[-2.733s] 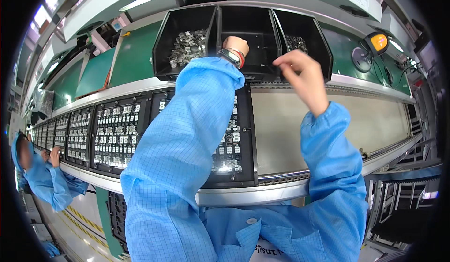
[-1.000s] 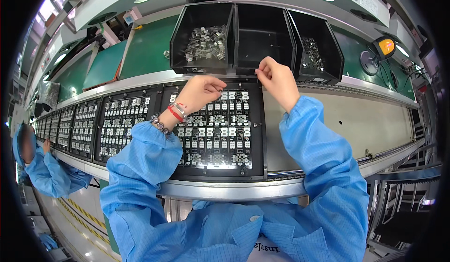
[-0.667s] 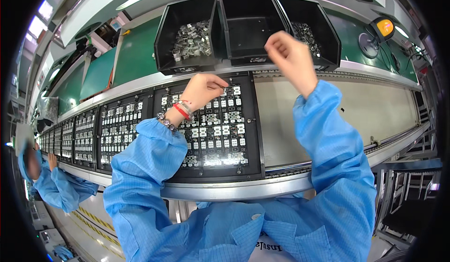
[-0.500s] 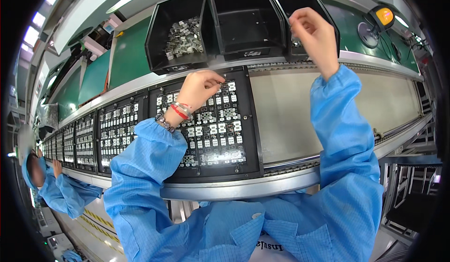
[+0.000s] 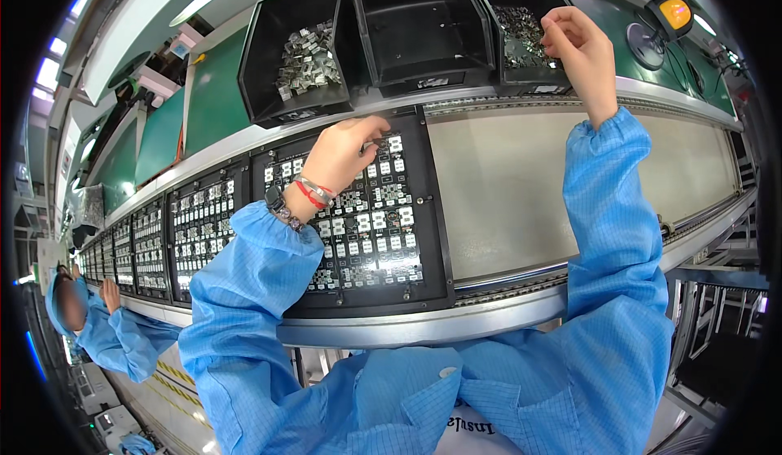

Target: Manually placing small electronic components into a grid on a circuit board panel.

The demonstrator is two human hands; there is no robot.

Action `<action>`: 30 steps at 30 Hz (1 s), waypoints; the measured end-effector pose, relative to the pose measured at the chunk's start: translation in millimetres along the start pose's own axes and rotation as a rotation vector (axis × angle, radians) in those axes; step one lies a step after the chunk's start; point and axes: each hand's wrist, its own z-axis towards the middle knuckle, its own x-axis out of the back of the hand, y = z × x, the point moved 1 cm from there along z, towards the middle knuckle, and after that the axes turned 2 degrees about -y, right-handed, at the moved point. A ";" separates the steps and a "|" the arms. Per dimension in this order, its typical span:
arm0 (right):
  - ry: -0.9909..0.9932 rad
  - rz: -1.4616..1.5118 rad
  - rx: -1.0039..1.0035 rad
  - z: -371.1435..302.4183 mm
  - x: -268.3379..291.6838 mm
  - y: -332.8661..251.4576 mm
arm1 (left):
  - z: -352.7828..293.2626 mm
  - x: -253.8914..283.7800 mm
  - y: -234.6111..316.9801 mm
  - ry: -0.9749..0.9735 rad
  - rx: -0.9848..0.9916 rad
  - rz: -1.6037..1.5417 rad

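My left hand (image 5: pixel 343 155) is over the far part of a black-framed circuit board panel (image 5: pixel 371 247), its fingers curled together at the board's far edge. Whatever those fingers may hold is hidden. My right hand (image 5: pixel 584 54) is raised at the right side of the right black bin (image 5: pixel 533 90), thumb and fingertips pinched together. Anything in that pinch is too small to make out. Inside this bin lie many tiny shiny metal parts (image 5: pixel 521 35). White components in rows cover the panel.
More panels (image 5: pixel 204 231) line the conveyor to the left, where a co-worker in blue (image 5: pixel 122 333) reaches in. A left bin holds silvery metal parts (image 5: pixel 308 60); a middle black bin (image 5: pixel 419 35) stands beside it. A yellow-and-black device (image 5: pixel 674 15) sits far right.
My right hand has shifted right from over the right bin to its side, uncovering the tiny parts. My left hand stays over the panel's far part. The view has shifted slightly.
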 end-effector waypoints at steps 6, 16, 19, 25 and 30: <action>0.017 -0.011 -0.010 6.6 8.4 5.1 | -0.1 -0.8 0.7 -0.003 -0.157 0.148; -0.359 -0.463 -0.061 28.0 1.1 82.2 | 8.1 16.1 31.9 0.029 -0.544 0.553; -0.772 -0.631 -0.133 33.1 -9.2 92.8 | 29.5 28.1 55.2 0.158 -0.570 0.540; -0.629 -0.474 -0.078 34.6 -17.4 81.9 | 126.4 17.4 58.7 0.242 -0.204 0.457; -0.390 -0.523 -0.003 27.3 -17.5 65.4 | 218.5 -14.7 25.0 0.004 0.062 0.319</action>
